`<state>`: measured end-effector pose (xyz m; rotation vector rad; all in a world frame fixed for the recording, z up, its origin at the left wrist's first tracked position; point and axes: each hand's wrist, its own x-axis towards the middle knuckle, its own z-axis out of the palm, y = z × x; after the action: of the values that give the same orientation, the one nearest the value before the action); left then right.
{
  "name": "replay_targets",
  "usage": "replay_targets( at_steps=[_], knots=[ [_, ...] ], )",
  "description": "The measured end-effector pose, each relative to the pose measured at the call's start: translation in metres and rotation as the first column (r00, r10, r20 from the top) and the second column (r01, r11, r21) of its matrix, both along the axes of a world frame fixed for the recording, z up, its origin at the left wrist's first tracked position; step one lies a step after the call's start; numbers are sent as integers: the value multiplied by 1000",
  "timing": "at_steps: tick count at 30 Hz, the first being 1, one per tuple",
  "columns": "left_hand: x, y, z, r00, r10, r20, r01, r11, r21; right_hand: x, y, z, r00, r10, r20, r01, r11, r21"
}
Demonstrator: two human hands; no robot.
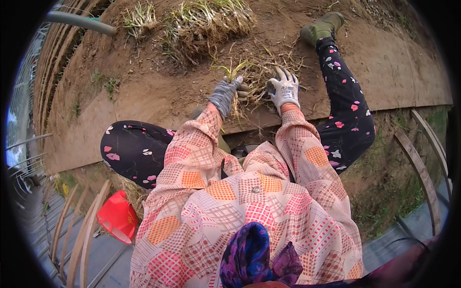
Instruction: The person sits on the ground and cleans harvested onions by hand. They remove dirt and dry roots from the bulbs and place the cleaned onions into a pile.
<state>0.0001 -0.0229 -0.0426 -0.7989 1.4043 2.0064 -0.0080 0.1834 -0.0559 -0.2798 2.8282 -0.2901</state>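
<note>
My left hand (227,94), in a grey knitted glove, is closed around a small bunch of rooted plants (233,72). Yellow-green leaves stick out above the fist, and pale roots hang below it. To its right, my right hand (284,88) wears a white and blue work glove that bears writing. Its fingers are apart and rest at the edge of a loose heap of dry stems and roots (257,77); the fingertips are partly hidden. Further out lies a large stack of trimmed plants (209,27) with pale stems and brown roots, beside a smaller bundle (141,21).
Soil-covered boards (389,72) lie under and around my legs. A red plastic bag or container (118,216) is at lower left. Curved wooden slats (419,176) rise at both sides. A grey pipe (81,22) juts in at upper left.
</note>
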Motion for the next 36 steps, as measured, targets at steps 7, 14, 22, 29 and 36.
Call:
replay_targets(
  at_steps=[7,14,22,29,36],
  knots=[
    [3,6,-4,999,-39,-14,38,997,-67,5,-12,-20,971,200,131,-217,967,132],
    [3,3,-16,832,-471,-293,179,728,-662,0,-1,6,963,231,-140,-247,963,-110],
    [4,16,-13,421,-906,-32,375,207,-904,4,-16,21,933,345,-102,-352,933,-71],
    [-20,-35,20,935,68,-349,-74,997,-5,-15,15,1,997,58,50,-61,997,56],
    [-9,-29,19,981,122,-150,-108,990,93,2,-23,-21,960,276,58,-277,961,16]
  ],
)
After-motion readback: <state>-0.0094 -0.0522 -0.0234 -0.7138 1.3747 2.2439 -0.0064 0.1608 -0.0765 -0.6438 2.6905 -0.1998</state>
